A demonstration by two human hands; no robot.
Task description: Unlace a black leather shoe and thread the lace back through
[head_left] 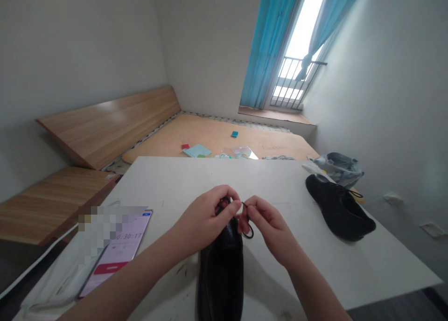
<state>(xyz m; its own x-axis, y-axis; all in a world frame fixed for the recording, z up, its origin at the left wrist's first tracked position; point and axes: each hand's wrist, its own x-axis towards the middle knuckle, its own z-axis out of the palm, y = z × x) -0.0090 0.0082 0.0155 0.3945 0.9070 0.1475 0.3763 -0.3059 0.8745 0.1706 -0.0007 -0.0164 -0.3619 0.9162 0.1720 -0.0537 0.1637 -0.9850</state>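
Between the hands: a thin black lace (pixel 248 220), pinched from both sides; a small loop of it hangs just under the right fingers.
Shoe: the black shoe (pixel 221 265) lies on the table right below both hands, toe toward the person, its near end cut off by the lower edge of the view.
Left hand: the left hand (pixel 206 216) is closed, thumb and fingertips gripping the lace at the shoe's top; the knuckles hide the eyelets there.
Right hand: the right hand (pixel 268 225) is closed too, thumb and forefinger nipping the lace just beside the left fingertips, almost touching them.
Table: the white table (pixel 280 181) is flat and matt, with faint dark scuffs near the left wrist.
Left of the hands: a phone (pixel 117 253) lies flat near the left forearm, screen lit pink and white with a timer; part of it is blurred out.
Right of the hands: a second shoe (pixel 339 209), black with a dull sheen, lies well apart, laces loose.
Beyond it: a crumpled clear bag (pixel 338 167) at the table's far right edge; its contents are hard to make out.
Far behind: a bare wooden bed (pixel 224 136) with small scattered bits, too small to tell.
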